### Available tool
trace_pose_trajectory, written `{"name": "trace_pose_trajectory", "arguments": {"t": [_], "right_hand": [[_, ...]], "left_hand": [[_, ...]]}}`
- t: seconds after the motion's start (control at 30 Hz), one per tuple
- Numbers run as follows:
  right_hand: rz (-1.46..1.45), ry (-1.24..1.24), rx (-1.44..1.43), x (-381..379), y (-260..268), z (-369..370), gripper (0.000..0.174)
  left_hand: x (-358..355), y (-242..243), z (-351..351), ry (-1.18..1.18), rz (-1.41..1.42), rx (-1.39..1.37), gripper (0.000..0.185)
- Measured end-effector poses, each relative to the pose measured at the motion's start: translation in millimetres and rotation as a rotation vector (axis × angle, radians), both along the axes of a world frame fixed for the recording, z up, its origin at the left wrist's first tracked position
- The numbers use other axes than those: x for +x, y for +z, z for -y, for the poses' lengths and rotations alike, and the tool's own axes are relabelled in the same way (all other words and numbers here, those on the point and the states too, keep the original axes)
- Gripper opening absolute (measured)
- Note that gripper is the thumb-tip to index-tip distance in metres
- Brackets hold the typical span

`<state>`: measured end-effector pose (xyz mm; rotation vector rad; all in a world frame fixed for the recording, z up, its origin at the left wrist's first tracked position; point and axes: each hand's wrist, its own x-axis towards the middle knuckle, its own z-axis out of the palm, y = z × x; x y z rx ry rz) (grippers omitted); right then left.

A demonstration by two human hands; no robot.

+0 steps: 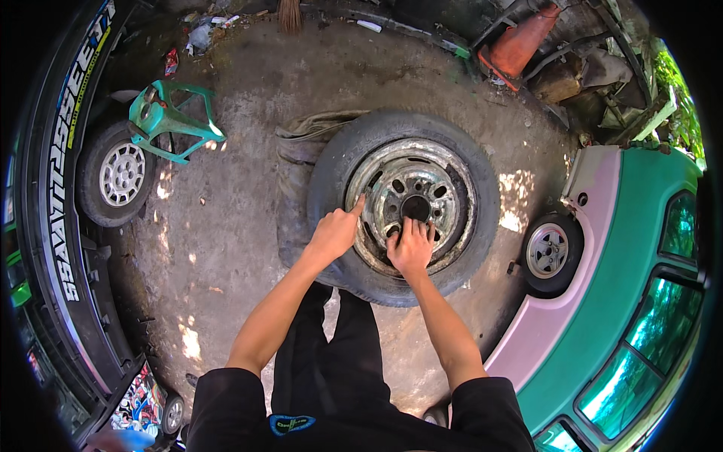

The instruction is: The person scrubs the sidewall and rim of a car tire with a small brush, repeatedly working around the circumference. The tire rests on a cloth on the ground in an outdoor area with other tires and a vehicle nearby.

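A car tyre (333, 169) on a worn, rusty steel wheel rim (390, 152) lies before me, partly over a crumpled grey-brown cloth (292, 209). My left hand (334, 233) points its index finger at the rim's left inner edge, with its other fingers curled; nothing shows in its grasp. Below the wheel's centre hole (416, 208), my right hand (412, 248) rests its bent fingertips on the hub face. Whether those fingers grip an edge of the metal, I cannot tell.
A green and pink vehicle (599, 254) stands at the right, a dark vehicle (79, 226) at the left. Beside the left one is a broken green plastic stool (175, 121). An orange traffic cone (517, 45) leans among scrap at the back right. Litter (200, 37) lies at the back left.
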<state>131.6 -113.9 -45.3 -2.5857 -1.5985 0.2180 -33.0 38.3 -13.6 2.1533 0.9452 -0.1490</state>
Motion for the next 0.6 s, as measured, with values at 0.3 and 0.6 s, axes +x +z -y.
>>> {"name": "trace_pose_trajectory", "arguments": {"t": [0.3,0.6], "right_hand": [[0.001,0.022,0.039,2,-2,3,0.048],[0.027,0.02,0.033,3,-2,2,0.048]], "left_hand": [[1,15,18,0.163,0.108,-0.1,0.06],[7,15,1,0.135,0.194,-0.122,0.062]]}}
